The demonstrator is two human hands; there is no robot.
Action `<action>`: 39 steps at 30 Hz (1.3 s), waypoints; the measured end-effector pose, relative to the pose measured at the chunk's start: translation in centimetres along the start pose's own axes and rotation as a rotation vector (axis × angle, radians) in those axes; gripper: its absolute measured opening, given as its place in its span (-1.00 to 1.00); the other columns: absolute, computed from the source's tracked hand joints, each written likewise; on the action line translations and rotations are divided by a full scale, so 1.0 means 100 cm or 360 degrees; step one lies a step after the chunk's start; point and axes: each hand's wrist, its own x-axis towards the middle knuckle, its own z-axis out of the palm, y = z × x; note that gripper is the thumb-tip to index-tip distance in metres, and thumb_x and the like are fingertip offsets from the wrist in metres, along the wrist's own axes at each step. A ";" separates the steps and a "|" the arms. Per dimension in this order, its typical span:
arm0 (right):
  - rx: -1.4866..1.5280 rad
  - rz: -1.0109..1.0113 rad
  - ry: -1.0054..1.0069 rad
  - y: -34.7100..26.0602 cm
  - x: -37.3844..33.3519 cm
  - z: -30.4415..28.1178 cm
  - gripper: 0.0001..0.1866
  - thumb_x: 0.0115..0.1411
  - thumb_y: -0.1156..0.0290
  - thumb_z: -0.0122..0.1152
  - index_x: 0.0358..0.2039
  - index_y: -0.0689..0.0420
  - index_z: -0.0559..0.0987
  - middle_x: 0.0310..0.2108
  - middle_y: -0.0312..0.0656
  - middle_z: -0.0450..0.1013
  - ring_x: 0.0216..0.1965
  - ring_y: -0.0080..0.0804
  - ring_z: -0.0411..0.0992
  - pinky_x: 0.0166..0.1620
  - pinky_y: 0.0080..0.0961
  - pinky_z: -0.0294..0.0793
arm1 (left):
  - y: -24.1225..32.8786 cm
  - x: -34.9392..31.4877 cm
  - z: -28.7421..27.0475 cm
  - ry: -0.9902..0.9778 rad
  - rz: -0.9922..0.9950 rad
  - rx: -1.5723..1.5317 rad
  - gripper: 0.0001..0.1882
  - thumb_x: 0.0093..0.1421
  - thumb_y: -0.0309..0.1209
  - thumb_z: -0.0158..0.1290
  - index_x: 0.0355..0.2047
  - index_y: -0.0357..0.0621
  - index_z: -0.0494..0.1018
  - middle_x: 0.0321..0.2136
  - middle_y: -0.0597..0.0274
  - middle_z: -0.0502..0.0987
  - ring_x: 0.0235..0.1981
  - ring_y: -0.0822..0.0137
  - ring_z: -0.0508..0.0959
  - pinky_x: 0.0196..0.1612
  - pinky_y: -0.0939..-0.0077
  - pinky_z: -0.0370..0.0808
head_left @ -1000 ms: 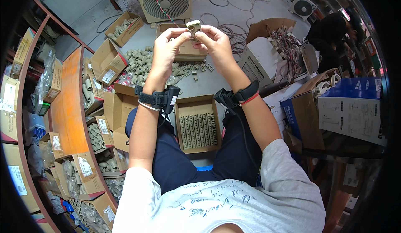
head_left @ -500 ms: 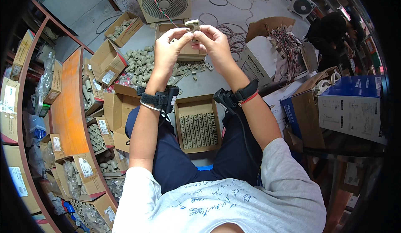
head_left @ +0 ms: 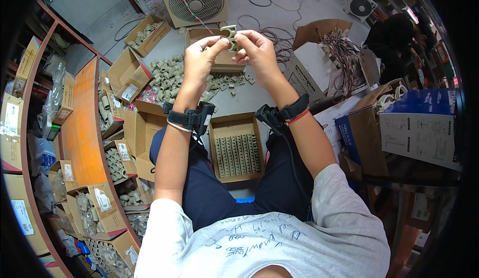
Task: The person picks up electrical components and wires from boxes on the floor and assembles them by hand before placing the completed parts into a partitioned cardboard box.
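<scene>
Out in front of me, above the floor, my left hand (head_left: 200,61) and my right hand (head_left: 258,53) are raised with their fingertips close together. Between them is a small beige plastic pipe clip (head_left: 229,29) with a curved opening. Thumb and fingers of both hands pinch it; the fingers hide part of it. A twisted red, green and white cord (head_left: 188,6) runs from above down to my left fingers. Between my legs stands an open cardboard box (head_left: 212,151) with rows of similar beige clips (head_left: 237,153). Behind my hands is another cardboard box (head_left: 227,69).
Loose beige pipe fittings (head_left: 167,76) lie piled on the floor at the left. A box fan (head_left: 196,2) stands beyond. To the right are a carton of wires (head_left: 339,53), a blue-and-white box (head_left: 416,123) and a person in black (head_left: 391,41). Shelves (head_left: 80,123) line the left.
My right fingers have shifted slightly on the clip, which has turned a little so its curved opening shows differently. The forearms and the boxes stay in place.
</scene>
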 end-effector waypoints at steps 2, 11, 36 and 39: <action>0.0006 -0.0005 0.0015 0.000 0.000 -0.001 -0.78 0.17 0.30 0.17 -0.27 0.17 0.51 -0.42 -0.32 0.48 -0.57 -0.58 0.48 -0.49 -0.72 0.40 | 0.000 0.000 0.001 -0.0007 -0.0054 -0.0010 -0.71 0.08 -0.26 0.17 -0.23 -0.14 0.56 -0.43 0.49 0.52 -0.58 0.70 0.23 -0.50 0.77 0.13; 0.0039 -0.0011 0.0013 -0.001 -0.001 0.000 -0.78 0.16 0.31 0.17 -0.28 0.20 0.51 -0.43 -0.29 0.48 -0.55 -0.57 0.48 -0.46 -0.70 0.43 | -0.001 0.000 0.001 -0.0024 -0.0025 -0.0045 -0.70 0.09 -0.26 0.17 -0.21 -0.14 0.55 -0.42 0.49 0.52 -0.58 0.71 0.22 -0.51 0.79 0.12; -0.0129 -0.0137 0.0034 0.004 0.001 -0.001 -0.78 0.13 0.26 0.21 -0.31 0.14 0.55 -0.48 -0.38 0.45 -0.54 -0.69 0.35 -0.47 -0.73 0.35 | -0.001 0.001 -0.002 -0.0004 0.0005 -0.0041 -0.69 0.08 -0.29 0.17 -0.19 -0.18 0.54 -0.45 0.48 0.53 -0.63 0.71 0.18 -0.55 0.79 0.09; -0.0126 -0.0131 0.0051 0.005 0.002 -0.002 -0.78 0.13 0.26 0.22 -0.31 0.13 0.55 -0.48 -0.38 0.45 -0.54 -0.69 0.35 -0.47 -0.72 0.35 | -0.001 0.001 -0.001 -0.0007 -0.0004 -0.0064 -0.69 0.08 -0.29 0.17 -0.19 -0.18 0.53 -0.44 0.47 0.53 -0.63 0.71 0.18 -0.55 0.79 0.10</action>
